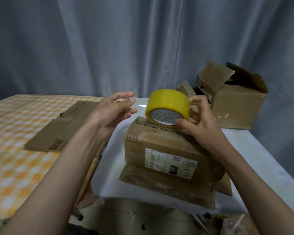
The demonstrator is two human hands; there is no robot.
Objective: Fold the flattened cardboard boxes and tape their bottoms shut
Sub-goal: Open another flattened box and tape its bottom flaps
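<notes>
A folded cardboard box [166, 150] with a white shipping label stands in the middle of the white table, its lower flaps splayed out. My right hand [199, 122] grips a yellow roll of tape [168, 106] just above the box's top edge. My left hand [112, 112] hovers to the left of the roll, and its thumb and fingertips pinch what looks like the clear tape end pulled out from the roll; the strip itself is hard to see.
Flattened cardboard boxes [61, 131] lie on the orange checked cloth [15, 150] at left. An open cardboard box [234, 106] holding smaller boxes stands at the back right. More cardboard [143, 217] lies below the table's near edge. A grey curtain hangs behind.
</notes>
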